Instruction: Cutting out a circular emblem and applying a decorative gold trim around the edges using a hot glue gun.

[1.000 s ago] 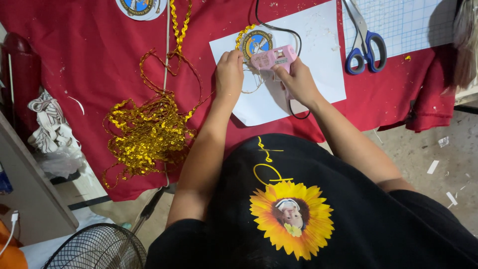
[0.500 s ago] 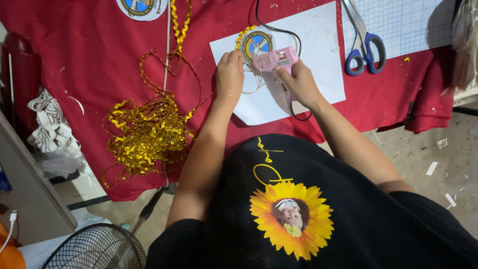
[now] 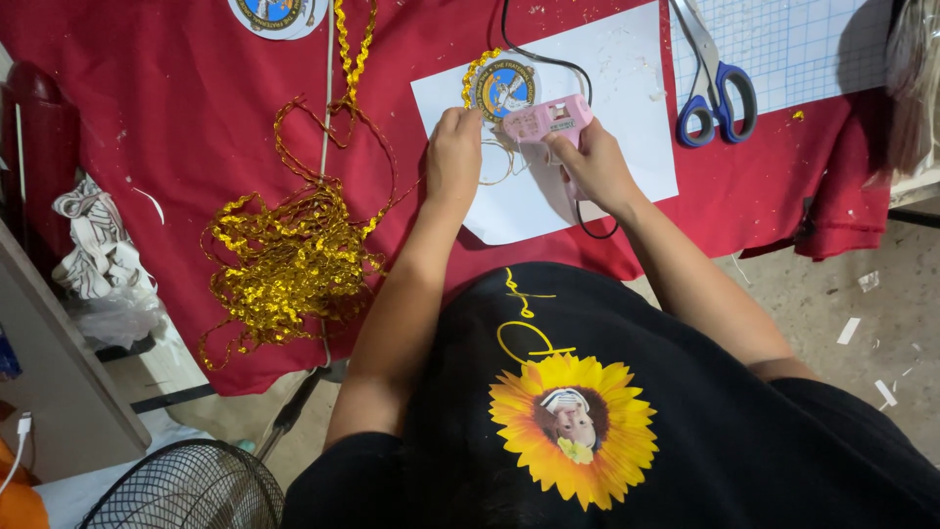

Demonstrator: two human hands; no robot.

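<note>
My right hand [image 3: 597, 167] grips a pink glue gun [image 3: 548, 120], its nozzle pointing left at a round blue patch [image 3: 503, 88] that lies on a white sheet of paper [image 3: 627, 88]. Gold zigzag trim [image 3: 474, 76] runs around the patch's left edge. My left hand [image 3: 452, 157] rests on the paper just below the patch, fingertips pressing on the trim. A black cord [image 3: 548, 54] loops from the gun across the paper.
A tangled heap of gold trim [image 3: 289, 260] lies on the red cloth [image 3: 176, 118] to the left. Blue-handled scissors [image 3: 715, 83] lie by a grid cutting mat [image 3: 793, 44]. Another round patch [image 3: 274, 15] sits at the top. A black wire fan [image 3: 186, 490] stands below.
Both hands stay on the patch; the glue gun and left fingertips have shifted only very slightly.
</note>
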